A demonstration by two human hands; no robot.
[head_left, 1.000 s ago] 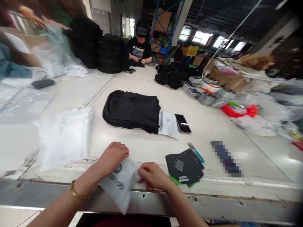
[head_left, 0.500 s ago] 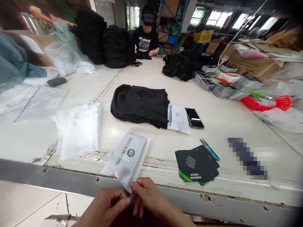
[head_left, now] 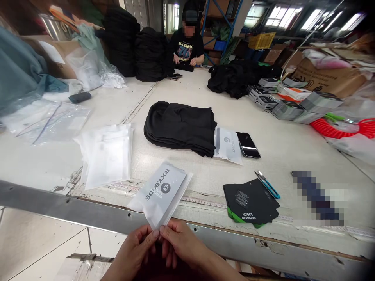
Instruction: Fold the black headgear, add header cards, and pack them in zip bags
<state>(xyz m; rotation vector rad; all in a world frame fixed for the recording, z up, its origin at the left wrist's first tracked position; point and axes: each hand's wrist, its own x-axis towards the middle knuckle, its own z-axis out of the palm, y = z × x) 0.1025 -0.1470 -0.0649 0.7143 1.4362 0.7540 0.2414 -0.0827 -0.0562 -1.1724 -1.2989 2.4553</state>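
Grip: we see the left hand [head_left: 136, 248] and the right hand [head_left: 183, 242] brought together, thumb tips nearly touching. Both are closed in a pinch on the near end of a frosted pouch [head_left: 164, 191]; the fingers beneath are partly hidden, curled below the thumbs.

Pouch position: at the near side of the white table [head_left: 178, 89], its pinched end out over the metal edge [head_left: 99, 212] and the rest above the table top (we cannot tell how much of it bears on the surface). It is turned at a slant, ROCKBROS print facing up.

Nearby, left: a stack of pale pouches [head_left: 107, 160], loosely fanned. Right: dark cards [head_left: 249, 205] marked ACTOR'S HEADGEAR, overlapping, with blue-handled snips [head_left: 268, 186] lying at their far right side. A measuring tape [head_left: 202, 201] runs along the near side.

Farther out: we note folded black fabric [head_left: 180, 127], a second printed pouch [head_left: 227, 144] against its right end, then a phone [head_left: 248, 145] just beside. Across the table, a co-worker [head_left: 187, 48] sits between piles of black cloth.
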